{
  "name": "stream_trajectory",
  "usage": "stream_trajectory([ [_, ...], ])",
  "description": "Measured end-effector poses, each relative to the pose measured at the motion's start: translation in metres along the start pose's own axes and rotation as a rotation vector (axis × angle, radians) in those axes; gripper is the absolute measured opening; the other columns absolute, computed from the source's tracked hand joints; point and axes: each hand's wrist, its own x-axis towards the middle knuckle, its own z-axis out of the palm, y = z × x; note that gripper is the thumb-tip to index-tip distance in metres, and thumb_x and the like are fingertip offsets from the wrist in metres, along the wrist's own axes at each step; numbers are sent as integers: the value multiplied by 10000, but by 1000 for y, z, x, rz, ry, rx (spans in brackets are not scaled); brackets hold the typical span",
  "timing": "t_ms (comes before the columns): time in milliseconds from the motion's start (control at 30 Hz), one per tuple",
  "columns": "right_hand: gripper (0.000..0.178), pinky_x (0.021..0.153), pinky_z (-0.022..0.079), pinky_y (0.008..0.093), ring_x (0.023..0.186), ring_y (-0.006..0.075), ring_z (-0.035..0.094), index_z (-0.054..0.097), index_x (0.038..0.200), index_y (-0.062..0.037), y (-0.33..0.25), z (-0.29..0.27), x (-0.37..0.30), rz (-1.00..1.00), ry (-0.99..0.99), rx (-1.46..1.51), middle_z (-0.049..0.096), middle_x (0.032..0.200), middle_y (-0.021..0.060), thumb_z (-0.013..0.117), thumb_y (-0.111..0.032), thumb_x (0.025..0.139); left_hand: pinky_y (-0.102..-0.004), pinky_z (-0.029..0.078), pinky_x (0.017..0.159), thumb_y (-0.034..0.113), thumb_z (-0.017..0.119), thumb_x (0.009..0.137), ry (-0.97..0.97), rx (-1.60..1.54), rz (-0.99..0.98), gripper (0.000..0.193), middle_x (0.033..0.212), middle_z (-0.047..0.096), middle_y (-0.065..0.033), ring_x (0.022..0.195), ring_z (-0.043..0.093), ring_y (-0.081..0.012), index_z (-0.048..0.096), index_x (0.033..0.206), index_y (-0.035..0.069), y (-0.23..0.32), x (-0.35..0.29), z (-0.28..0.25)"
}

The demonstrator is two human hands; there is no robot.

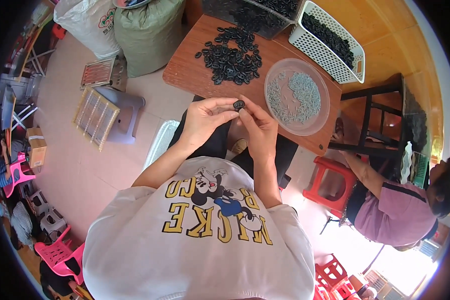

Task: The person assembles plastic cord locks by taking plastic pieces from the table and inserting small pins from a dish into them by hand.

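Both my hands meet just off the near edge of the brown wooden table [185, 70]. A small black oval plastic piece [239, 104] is pinched between them. My left hand [205, 119] grips it from the left with thumb and fingertips, and my right hand [259, 125] closes on it from the right. Beyond them lies a loose pile of similar black oval pieces [232, 60] on the tabletop. To the right of the pile, a round clear plastic tray [271, 75] holds many small pale screws [305, 92].
At the far side stand a clear bin [280, 31] and a white perforated basket [330, 62], both with black pieces. Sacks [150, 40] sit left of the table. A red stool [330, 185] and a seated person [395, 210] are at the right.
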Motion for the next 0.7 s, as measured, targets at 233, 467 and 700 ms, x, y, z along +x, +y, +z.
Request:
stream_trajectory([
  [233,307,635,415,182,700,80,548,606,1143,2,-2,3,-2,-6,-9,63,590,853,36,593,13,837,-237,510,789,-59,601,818,4,90,55,255,991,661,-109,875,626,-125,621,1071,-39,3,-5,-2],
  [467,290,625,427,173,723,94,594,604,1127,26,-2,4,-6,1,0,33,625,888,62,596,19,837,-234,518,739,-14,614,815,1,375,323,258,931,679,-97,839,644,-122,622,1073,-19,0,-8,-5],
  [700,252,649,450,174,741,105,616,612,1095,40,-1,17,-10,-95,68,53,634,897,70,584,29,845,-254,531,664,15,629,803,57,580,554,223,879,679,-112,769,670,-167,630,1025,-11,0,-8,-4],
])
